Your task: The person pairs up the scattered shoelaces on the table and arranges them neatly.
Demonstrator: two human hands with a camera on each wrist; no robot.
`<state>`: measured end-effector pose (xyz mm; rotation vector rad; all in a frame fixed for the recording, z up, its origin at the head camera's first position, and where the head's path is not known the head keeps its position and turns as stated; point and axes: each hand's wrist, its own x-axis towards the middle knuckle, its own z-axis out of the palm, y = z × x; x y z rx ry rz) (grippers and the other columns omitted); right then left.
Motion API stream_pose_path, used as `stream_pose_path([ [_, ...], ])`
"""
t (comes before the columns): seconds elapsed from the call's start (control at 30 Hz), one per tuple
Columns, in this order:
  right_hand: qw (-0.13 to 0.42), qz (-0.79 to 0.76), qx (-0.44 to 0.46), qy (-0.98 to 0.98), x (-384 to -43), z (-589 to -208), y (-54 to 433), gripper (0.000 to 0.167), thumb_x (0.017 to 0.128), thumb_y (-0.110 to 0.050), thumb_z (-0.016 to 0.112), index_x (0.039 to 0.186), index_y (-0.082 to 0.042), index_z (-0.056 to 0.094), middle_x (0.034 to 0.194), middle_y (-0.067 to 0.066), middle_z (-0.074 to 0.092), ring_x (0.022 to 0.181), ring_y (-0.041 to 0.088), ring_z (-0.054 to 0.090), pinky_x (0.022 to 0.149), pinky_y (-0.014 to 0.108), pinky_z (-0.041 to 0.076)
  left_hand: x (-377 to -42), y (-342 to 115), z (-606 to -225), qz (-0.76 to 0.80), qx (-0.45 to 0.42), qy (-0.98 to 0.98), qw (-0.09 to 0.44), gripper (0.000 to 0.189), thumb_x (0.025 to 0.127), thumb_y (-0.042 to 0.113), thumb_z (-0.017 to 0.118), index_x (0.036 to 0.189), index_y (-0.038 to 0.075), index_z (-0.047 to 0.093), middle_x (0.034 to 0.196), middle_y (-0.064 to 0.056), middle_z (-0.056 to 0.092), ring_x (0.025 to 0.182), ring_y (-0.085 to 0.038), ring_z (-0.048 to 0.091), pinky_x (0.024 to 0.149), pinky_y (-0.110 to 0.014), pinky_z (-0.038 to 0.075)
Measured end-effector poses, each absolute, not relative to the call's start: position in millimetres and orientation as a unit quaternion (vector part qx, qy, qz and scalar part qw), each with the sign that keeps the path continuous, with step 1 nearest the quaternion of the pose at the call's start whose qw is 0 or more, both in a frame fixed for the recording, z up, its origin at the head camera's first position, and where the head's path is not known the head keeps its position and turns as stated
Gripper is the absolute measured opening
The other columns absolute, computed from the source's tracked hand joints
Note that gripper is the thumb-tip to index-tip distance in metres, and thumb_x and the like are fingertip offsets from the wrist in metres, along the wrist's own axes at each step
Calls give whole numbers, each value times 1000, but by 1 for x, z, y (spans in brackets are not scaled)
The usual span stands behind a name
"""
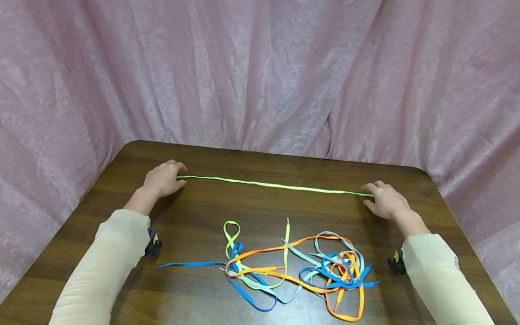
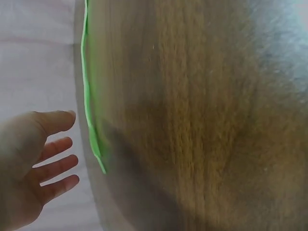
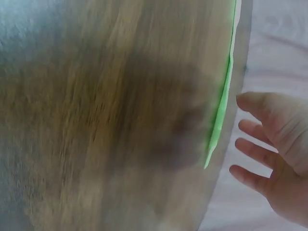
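A yellow-green shoelace (image 1: 276, 186) lies stretched almost straight across the far part of the table. My left hand (image 1: 164, 178) is at its left end, and my right hand (image 1: 387, 199) is at its right end. In the left wrist view the left hand (image 2: 33, 163) has its fingers spread and relaxed, apart from the lace (image 2: 86, 96). The right wrist view likewise shows the right hand (image 3: 276, 149) with parted fingers beside the lace's tip (image 3: 207, 161), holding nothing. Nearer me is a loose tangle of orange (image 1: 271, 272), blue (image 1: 252, 291), pale blue (image 1: 301, 254) and yellow-green laces (image 1: 286, 248).
The brown wooden table (image 1: 189, 297) has rounded far corners. Pink velvet curtain (image 1: 265, 68) hangs behind it and along both sides. A small dark device sits at each wrist, by the left cuff (image 1: 154, 242) and the right cuff (image 1: 397, 262).
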<state>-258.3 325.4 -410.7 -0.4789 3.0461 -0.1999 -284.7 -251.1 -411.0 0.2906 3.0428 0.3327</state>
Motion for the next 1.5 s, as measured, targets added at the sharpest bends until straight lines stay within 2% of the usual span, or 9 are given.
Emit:
stream_pose_path([
  [0.23,-28,-70,-276,958,-254,-408,290,37,82,-11,66,118,-4,57,115,19,55,104,39,53,84,51,44,-273,-233,-407,98,149,984,-13,40,85,24,64,120,8,56,123,-15,53,108,-38,52,74,-52,47],
  [0.5,-58,-69,-378,921,-243,-404,245,40,78,-10,71,116,-9,59,110,10,57,97,29,57,77,44,48,-258,-206,-403,73,224,968,-83,37,81,24,69,113,8,61,113,-11,58,101,-33,56,75,-44,49],
  [0.63,-65,-59,-419,904,-237,-404,225,41,76,-12,72,115,-11,60,110,6,58,98,26,56,79,41,48,-251,-194,-401,63,261,958,-105,36,80,24,71,110,7,62,109,-10,59,98,-31,57,75,-42,49],
  [0.83,-59,-55,-466,881,-230,-406,199,44,74,-14,75,116,-12,59,114,5,57,105,24,55,85,41,47,-237,-177,-398,58,302,943,-124,35,79,25,72,108,9,63,106,-8,59,94,-28,58,74,-41,49],
  [0.93,-64,-51,-485,871,-226,-409,189,47,72,-14,76,116,-13,59,113,4,58,103,23,55,81,40,48,-230,-169,-398,60,321,936,-130,35,78,26,72,108,10,63,105,-7,59,95,-27,58,78,-40,49],
  [1.1,-48,-24,-502,863,-217,-411,173,45,75,-14,74,118,-14,59,117,3,57,105,22,53,78,39,49,-220,-155,-401,60,352,925,-128,34,78,26,72,107,11,64,106,-5,59,99,-26,57,85,-39,47],
  [1.17,-39,-12,-504,863,-214,-412,168,42,78,-14,72,118,-15,59,118,2,57,108,21,53,79,38,49,-216,-150,-401,57,363,921,-128,33,78,26,72,106,11,64,105,-4,58,96,-23,57,82,-37,47],
  [1.5,-44,22,-510,859,-211,-423,157,28,79,-13,68,106,-18,62,105,0,57,99,19,54,75,37,48,-198,-135,-406,63,398,906,-126,33,76,25,74,105,12,64,102,-1,58,91,-20,56,78,-36,47],
])
